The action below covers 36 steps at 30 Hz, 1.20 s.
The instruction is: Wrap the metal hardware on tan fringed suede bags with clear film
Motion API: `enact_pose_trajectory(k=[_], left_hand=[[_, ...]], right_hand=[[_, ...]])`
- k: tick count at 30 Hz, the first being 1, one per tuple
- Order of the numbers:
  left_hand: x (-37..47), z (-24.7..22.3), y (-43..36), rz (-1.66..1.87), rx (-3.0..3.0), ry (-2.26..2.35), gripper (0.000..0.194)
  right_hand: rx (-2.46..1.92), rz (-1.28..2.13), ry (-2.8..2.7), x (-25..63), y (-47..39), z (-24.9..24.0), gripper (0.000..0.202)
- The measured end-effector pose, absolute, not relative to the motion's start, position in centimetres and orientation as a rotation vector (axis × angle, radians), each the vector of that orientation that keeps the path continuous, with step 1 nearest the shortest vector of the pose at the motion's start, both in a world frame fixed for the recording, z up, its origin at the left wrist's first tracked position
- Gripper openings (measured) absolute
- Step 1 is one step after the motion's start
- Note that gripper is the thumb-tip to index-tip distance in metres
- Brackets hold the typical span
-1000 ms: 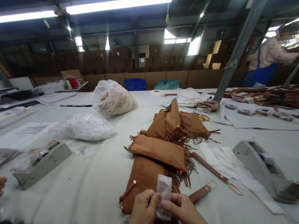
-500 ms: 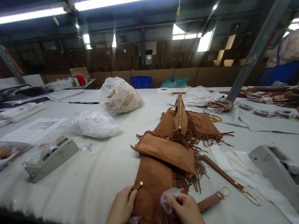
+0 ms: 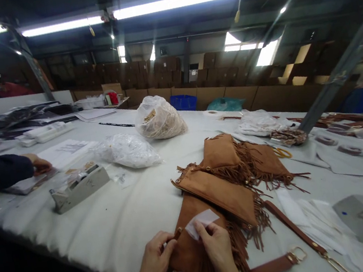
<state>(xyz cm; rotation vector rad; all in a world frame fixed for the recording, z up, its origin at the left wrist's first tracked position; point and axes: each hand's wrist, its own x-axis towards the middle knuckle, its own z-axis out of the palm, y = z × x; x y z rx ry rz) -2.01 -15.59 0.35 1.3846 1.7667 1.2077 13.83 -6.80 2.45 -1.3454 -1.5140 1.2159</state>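
Right hand (image 3: 216, 244) sits closer to the left hand (image 3: 158, 255) than in the earlier frame; the white slip (image 3: 205, 217), crumpled then, now spreads flatter. Farther up the stack, the small pouch (image 3: 220, 152) that stood on end now lies flat.

Working spot: fringed brown pouch (image 3: 191, 256) by the near edge of the bench (image 3: 135, 217), directly under and ahead of both hands, its far end tucked beneath the zipped pouch (image 3: 219, 190). Because of that cover, cannot tell its long axis.

Left hand: thumb and fingers pinched on the brown tab (image 3: 178, 233) at the pouch's left side. Right hand: slip nipped between thumb and fingers, over the pouch.

Key relation: tab points away from the near edge and rightward, toward the slip; the slip's long axis slants the same way. Slip end just beside the tab tip; contact unclear. Left hand is nearer the tab, right hand nearer the strap (image 3: 271, 268), which lies toward the bench's right end.
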Motion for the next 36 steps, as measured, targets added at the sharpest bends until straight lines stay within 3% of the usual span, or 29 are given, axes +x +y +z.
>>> enact_pose_trajectory(k=[23,36], left_hand=[[-1.6,-0.1,-15.0,1.283,1.251,1.709,0.025],[-2.3,-1.2,-14.6,1.329,1.071,1.602,0.021]], right_hand=[[-1.152,1.309,-1.623,11.0,-7.5,2.8,0.051],[-0.97,0.927,-2.171,10.7,-5.8,3.9,0.054]])
